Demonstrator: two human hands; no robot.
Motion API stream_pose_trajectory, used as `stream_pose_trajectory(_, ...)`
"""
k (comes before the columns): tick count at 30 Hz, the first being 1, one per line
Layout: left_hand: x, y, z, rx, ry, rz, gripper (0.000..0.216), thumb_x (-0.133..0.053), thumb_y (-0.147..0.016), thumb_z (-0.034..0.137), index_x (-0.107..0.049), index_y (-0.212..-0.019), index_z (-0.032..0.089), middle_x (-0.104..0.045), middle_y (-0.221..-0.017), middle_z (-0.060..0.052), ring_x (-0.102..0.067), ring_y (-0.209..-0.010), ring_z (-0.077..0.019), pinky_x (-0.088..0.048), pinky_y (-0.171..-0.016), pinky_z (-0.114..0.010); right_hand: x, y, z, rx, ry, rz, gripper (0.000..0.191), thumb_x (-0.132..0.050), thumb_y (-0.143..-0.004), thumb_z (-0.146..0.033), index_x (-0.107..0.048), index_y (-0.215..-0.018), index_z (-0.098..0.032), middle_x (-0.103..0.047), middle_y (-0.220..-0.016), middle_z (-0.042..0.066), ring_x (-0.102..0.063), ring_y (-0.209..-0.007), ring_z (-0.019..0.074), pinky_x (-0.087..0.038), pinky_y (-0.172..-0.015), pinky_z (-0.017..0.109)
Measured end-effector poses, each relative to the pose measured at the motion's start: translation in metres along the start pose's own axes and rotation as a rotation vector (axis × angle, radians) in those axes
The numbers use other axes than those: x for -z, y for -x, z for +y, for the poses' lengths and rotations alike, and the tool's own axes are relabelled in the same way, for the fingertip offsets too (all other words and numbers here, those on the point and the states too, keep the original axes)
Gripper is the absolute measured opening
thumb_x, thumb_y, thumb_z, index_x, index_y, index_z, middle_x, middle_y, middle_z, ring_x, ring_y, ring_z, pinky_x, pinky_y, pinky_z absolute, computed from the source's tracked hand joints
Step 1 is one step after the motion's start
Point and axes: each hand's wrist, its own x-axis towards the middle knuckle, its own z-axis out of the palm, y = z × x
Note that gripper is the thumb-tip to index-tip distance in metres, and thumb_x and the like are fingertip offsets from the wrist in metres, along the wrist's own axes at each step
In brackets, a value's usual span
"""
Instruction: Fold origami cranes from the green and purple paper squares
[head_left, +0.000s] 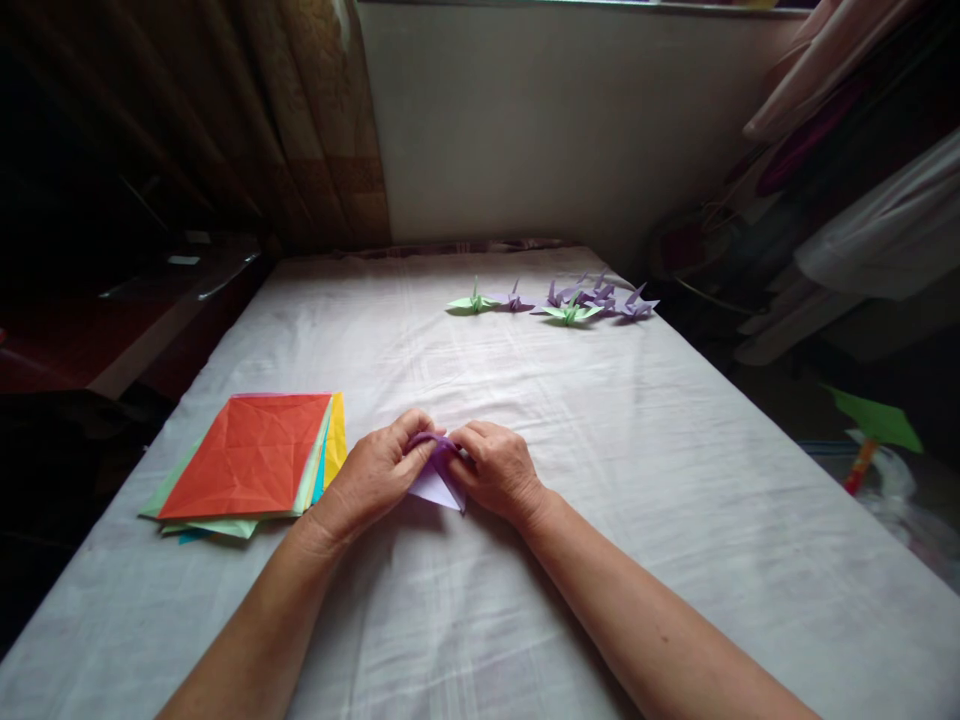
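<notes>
Purple paper point(436, 486), partly folded, was held between both hands at the near middle of the desk point(637, 480); whether the pale cloth point(405, 640) covering the desk was touched by it could not be told. By the left hand point(379, 465) its upper left part was pinched, the thumb and fingers closed together on it. By the right hand point(499, 465) the opposite side was gripped, fingers curled inward and partly hidden. One corner of the paper was pointed down toward the near side.

Left of the left hand, a stack of square papers point(247, 460) was laid, topped by a creased orange-red sheet point(259, 440); green, blue and yellow edges were left showing beneath, unevenly aligned.

Toward the far right corner, folded cranes were grouped: two green cranes point(570, 313) and several purple cranes point(637, 304), partly overlapped, so the purple ones could not be counted surely.

Beyond the desk, a wall point(555, 130) was flanked on the left by a brown curtain point(300, 120); on the right, garments point(885, 220) were hung in shadow.
</notes>
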Motion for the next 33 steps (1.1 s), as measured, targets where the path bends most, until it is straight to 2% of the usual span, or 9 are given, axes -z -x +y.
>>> stream_pose_trajectory(5,-0.002,-0.002,-0.010,0.080,-0.018,0.041,0.015,-0.049,-0.089,0.035,-0.053,-0.097,0.024,-0.072,-0.092,0.000,-0.063,-0.074,-0.0175,-0.043,-0.063,-0.025,0.002,-0.001,0.005,0.001,-0.308,0.011,0.023,-0.051,-0.092,-0.033,-0.070,-0.086,-0.021,-0.070,-0.081,0.004,-0.064,-0.076,0.0167,-0.044,-0.071,0.026)
stream_pose_trajectory(7,0.000,-0.003,-0.014,0.089,0.018,0.018,0.017,-0.049,-0.089,0.038,-0.052,-0.098,0.024,-0.072,-0.093,-0.002,-0.063,-0.071,-0.0171,-0.043,-0.061,-0.025,-0.001,-0.002,0.009,-0.089,-0.438,0.056,0.030,-0.043,-0.096,-0.029,-0.071,-0.085,-0.021,-0.072,-0.084,0.004,-0.066,-0.079,0.0156,-0.047,-0.074,0.026)
stream_pose_trajectory(9,0.002,-0.004,-0.015,0.089,0.075,-0.011,0.019,-0.050,-0.088,0.038,-0.051,-0.099,0.023,-0.071,-0.091,-0.002,-0.061,-0.067,-0.0161,-0.042,-0.059,-0.024,-0.004,-0.003,0.012,-0.188,-0.496,0.092,0.027,-0.047,-0.094,-0.027,-0.071,-0.083,-0.021,-0.073,-0.083,0.003,-0.067,-0.077,0.0148,-0.048,-0.072,0.025)
stream_pose_trajectory(13,0.008,-0.003,-0.014,0.099,0.130,-0.053,0.020,-0.055,-0.082,0.035,-0.054,-0.097,0.023,-0.066,-0.079,0.002,-0.058,-0.065,-0.0149,-0.042,-0.058,-0.022,-0.006,-0.005,0.011,-0.246,-0.491,0.029,0.011,-0.064,-0.084,-0.029,-0.073,-0.087,-0.023,-0.073,-0.080,-0.001,-0.063,-0.066,0.0126,-0.046,-0.063,0.023)
stream_pose_trajectory(15,0.011,-0.003,-0.013,0.110,0.148,-0.088,0.022,-0.057,-0.077,0.033,-0.055,-0.096,0.023,-0.067,-0.084,0.001,-0.059,-0.068,-0.0154,-0.044,-0.059,-0.023,-0.003,-0.006,0.008,-0.237,-0.470,-0.016,0.010,-0.067,-0.083,-0.030,-0.073,-0.088,-0.024,-0.072,-0.080,-0.001,-0.062,-0.066,0.0119,-0.045,-0.062,0.023)
stream_pose_trajectory(18,0.016,-0.002,-0.014,0.125,0.156,-0.141,0.027,-0.055,-0.070,0.027,-0.058,-0.096,0.022,-0.069,-0.095,-0.001,-0.061,-0.074,-0.0172,-0.047,-0.063,-0.024,0.001,-0.005,0.003,-0.189,-0.404,-0.066,0.011,-0.071,-0.081,-0.029,-0.075,-0.091,-0.025,-0.073,-0.085,0.000,-0.065,-0.075,0.0141,-0.046,-0.067,0.024)
stream_pose_trajectory(22,0.020,0.000,-0.014,0.118,0.086,-0.147,0.023,-0.053,-0.065,0.023,-0.065,-0.085,0.021,-0.064,-0.074,0.002,-0.058,-0.066,-0.0162,-0.045,-0.057,-0.023,0.001,-0.003,0.001,-0.122,-0.310,-0.084,0.019,-0.072,-0.081,-0.032,-0.075,-0.099,-0.028,-0.073,-0.096,0.002,-0.066,-0.088,0.0175,-0.048,-0.075,0.027)
stream_pose_trajectory(25,0.021,0.000,-0.012,0.087,0.045,-0.095,0.019,-0.052,-0.066,0.021,-0.067,-0.077,0.021,-0.063,-0.068,0.003,-0.056,-0.062,-0.0143,-0.042,-0.055,-0.021,-0.002,-0.003,0.000,-0.087,-0.263,-0.091,0.020,-0.071,-0.082,-0.034,-0.075,-0.101,-0.029,-0.073,-0.097,0.002,-0.065,-0.089,0.0176,-0.048,-0.076,0.028)
stream_pose_trajectory(33,0.020,0.000,-0.010,0.010,0.107,-0.100,0.017,-0.053,-0.074,0.024,-0.067,-0.083,0.020,-0.067,-0.078,-0.001,-0.061,-0.071,-0.0162,-0.048,-0.062,-0.023,-0.005,-0.002,-0.002,-0.036,-0.226,-0.069,0.009,-0.069,-0.084,-0.026,-0.076,-0.090,-0.028,-0.073,-0.090,0.001,-0.064,-0.082,0.0164,-0.046,-0.074,0.027)
